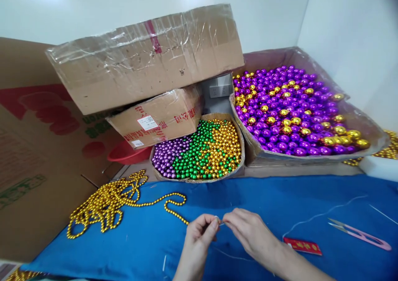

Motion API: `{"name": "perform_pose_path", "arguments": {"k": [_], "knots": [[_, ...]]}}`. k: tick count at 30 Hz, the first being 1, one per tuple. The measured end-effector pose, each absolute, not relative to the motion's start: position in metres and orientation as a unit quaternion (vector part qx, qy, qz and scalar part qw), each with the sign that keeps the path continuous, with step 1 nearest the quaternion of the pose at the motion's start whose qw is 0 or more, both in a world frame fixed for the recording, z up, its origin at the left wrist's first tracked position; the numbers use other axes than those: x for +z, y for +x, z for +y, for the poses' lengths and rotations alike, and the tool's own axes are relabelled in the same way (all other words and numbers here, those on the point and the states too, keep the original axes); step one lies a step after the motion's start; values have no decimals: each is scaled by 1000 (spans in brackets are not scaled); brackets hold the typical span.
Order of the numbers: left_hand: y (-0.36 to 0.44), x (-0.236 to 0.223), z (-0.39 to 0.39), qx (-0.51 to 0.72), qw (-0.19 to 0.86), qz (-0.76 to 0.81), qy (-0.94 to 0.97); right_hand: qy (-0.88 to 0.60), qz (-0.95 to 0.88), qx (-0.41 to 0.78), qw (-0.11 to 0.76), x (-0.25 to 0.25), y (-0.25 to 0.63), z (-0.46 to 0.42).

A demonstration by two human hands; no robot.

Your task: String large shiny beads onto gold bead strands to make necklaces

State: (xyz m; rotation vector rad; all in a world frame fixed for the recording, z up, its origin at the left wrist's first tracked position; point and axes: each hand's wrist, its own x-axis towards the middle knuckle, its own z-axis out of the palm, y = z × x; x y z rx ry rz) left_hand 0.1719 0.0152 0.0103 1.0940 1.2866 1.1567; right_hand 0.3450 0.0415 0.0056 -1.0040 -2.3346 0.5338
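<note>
**Gold strand lies strung while fingers work the thread**

Judging by the heaped gold bead strand (108, 204), left of the hands on the blue cloth (267, 198), one length looks finished. Left hand (200, 231) and right hand (248, 231) pinch a white thread (314, 216) between closed fingers. Two open bead boxes behind; one pink snips (360, 232), one red packet (302, 246) to the right.

Two bare forearms, no sleeves, left hand (200, 231), right hand (248, 231), no rings visible
</note>
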Motion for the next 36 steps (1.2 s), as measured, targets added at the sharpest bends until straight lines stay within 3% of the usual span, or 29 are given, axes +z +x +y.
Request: {"name": "perform_pose_path", "arguments": {"k": [8, 20, 25, 32, 36], "knots": [[173, 13, 13, 413, 554, 527, 495, -350, -891, 72, 281, 2, 344, 54], [184, 8, 14, 495, 519, 530, 453, -381, -818, -22, 430, -4, 331, 29], [187, 3, 11, 502, 474, 537, 485, -418, -802, 47, 425, -6, 326, 30], [193, -12, 5, 551, 213, 524, 613, -438, -773, 190, 418, -8, 320, 30], [193, -12, 7, 534, 208, 546, 612, -446, -729, 270, 443, -11, 316, 33]]}}
